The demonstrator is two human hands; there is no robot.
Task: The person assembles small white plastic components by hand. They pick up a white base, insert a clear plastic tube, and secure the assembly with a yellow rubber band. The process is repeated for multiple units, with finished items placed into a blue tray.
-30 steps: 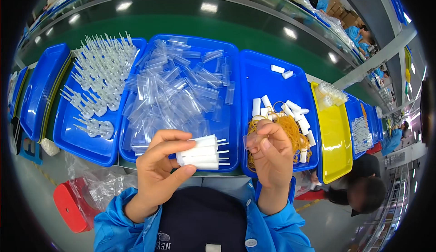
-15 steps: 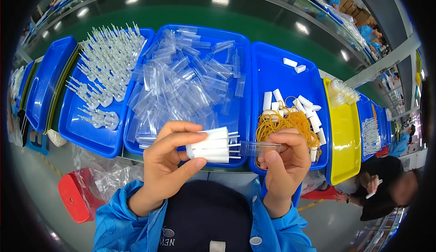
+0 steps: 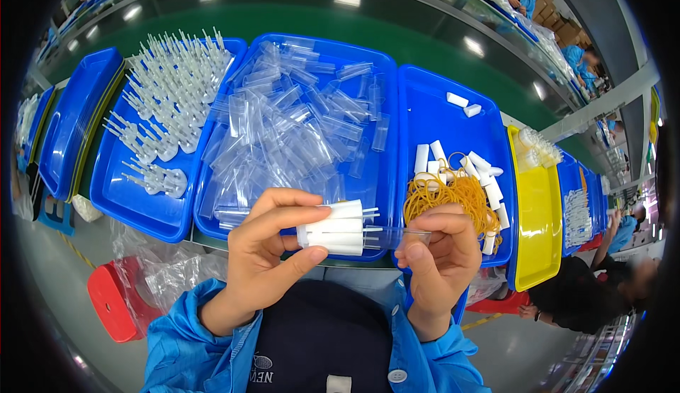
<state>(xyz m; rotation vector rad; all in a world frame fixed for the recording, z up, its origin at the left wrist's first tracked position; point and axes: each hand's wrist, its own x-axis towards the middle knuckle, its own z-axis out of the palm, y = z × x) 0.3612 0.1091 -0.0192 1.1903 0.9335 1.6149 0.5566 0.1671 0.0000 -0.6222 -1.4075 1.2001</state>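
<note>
My left hand (image 3: 265, 241) is closed round a bundle of white cylinders (image 3: 340, 228), which lies sideways with thin pale rods poking out at its right end. Its base is mostly hidden by my fingers. In my right hand (image 3: 443, 255) a clear plastic tube (image 3: 386, 237) is pinched between thumb and fingers. The tube's left end meets the lower rods; whether a rod is inside it I cannot make out. Just behind my right hand are tan rubber bands (image 3: 450, 198) and loose white cylinders (image 3: 421, 158).
Clear tubes (image 3: 276, 124) pile up in the middle blue tray (image 3: 370, 198). Pale pronged pieces (image 3: 173, 95) fill the left blue tray (image 3: 117, 193). A yellow tray (image 3: 538, 234) stands right of the band tray (image 3: 432, 110). Red stool (image 3: 110, 308) lower left; a person in black (image 3: 574, 294) right.
The clear tube has shifted toward the bundle and now overlaps the rod ends more. My right hand has moved slightly left with it. My left hand keeps its grip.
</note>
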